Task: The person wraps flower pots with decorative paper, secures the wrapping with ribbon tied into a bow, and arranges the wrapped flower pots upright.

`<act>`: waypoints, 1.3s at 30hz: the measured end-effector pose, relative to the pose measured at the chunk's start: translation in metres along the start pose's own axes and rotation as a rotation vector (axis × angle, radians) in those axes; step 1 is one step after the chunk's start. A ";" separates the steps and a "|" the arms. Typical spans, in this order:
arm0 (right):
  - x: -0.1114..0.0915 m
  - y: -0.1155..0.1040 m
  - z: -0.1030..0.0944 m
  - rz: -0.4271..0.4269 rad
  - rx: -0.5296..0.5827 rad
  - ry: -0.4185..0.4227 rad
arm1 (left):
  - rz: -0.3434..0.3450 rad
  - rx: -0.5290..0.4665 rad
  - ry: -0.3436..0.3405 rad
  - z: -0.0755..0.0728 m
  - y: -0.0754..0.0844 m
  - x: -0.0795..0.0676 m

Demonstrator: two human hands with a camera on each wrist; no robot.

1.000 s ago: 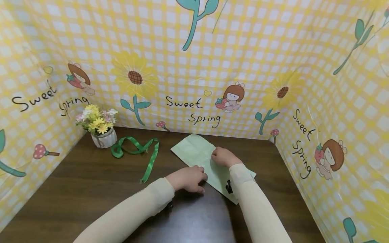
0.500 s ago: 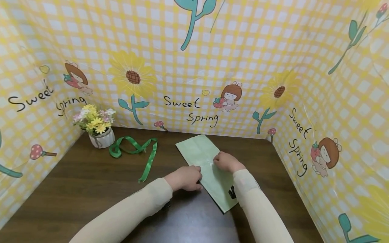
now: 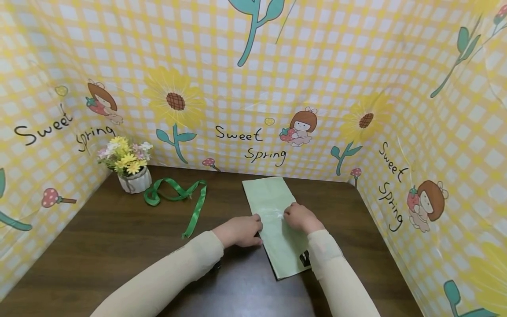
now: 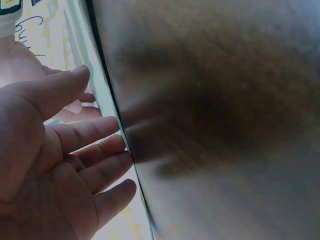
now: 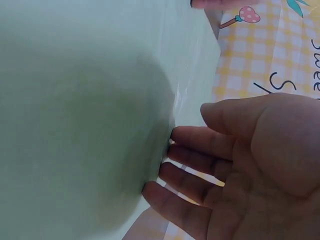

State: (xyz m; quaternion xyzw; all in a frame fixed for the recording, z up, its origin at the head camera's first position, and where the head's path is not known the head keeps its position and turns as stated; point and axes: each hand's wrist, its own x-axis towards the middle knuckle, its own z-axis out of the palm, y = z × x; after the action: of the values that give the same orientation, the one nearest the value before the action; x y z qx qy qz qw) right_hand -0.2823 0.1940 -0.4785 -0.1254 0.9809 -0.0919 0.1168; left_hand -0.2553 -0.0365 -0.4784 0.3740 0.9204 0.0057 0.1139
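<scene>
Wooden table (image 3: pixel 111 255), checked backdrop (image 3: pixel 245 92), left grip (image 3: pixel 240 231), right grip (image 3: pixel 302 218), both spread, touching green paper (image 3: pixel 268 196)

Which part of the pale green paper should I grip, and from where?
Probably its two long edges, from left and right: the pale green paper lies low, much longer than wide, on the table, and the left hand and right hand sit at opposite long sides.

The head-worn camera looks forward and down across the dark-brown wooden desk (image 3: pixel 107 251); the two wrist-worn ones peer in close, from opposite sides, at the flat, pale-green rectangular sheet (image 3: pixel 272 224), which all three views share.
</scene>
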 end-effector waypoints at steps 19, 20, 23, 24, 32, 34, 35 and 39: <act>-0.016 -0.001 -0.004 0.084 0.044 0.052 | -0.100 -0.003 -0.016 -0.004 -0.005 0.027; -0.017 -0.002 -0.003 0.093 0.041 0.054 | -0.102 0.001 -0.015 -0.004 -0.005 0.028; -0.017 -0.002 -0.003 0.108 0.022 0.054 | -0.101 0.020 -0.003 -0.004 -0.006 0.031; -0.016 -0.002 -0.003 0.109 0.016 0.052 | -0.101 0.029 0.001 -0.004 -0.006 0.032; -0.018 0.007 -0.002 0.088 -0.012 0.047 | -0.086 0.081 0.016 -0.004 -0.007 0.040; -0.020 0.009 -0.002 0.076 -0.020 0.058 | -0.082 0.076 0.023 -0.005 -0.007 0.043; -0.021 0.010 -0.002 0.070 -0.023 0.064 | -0.080 0.075 0.026 -0.006 -0.006 0.044; -0.025 0.013 -0.001 0.061 -0.030 0.069 | -0.081 0.090 0.026 -0.006 -0.003 0.046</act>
State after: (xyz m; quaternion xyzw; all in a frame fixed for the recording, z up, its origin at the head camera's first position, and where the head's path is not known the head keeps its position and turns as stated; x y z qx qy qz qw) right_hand -0.2621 0.2132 -0.4753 -0.0940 0.9890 -0.0781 0.0837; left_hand -0.2911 -0.0063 -0.4822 0.3409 0.9356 -0.0354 0.0851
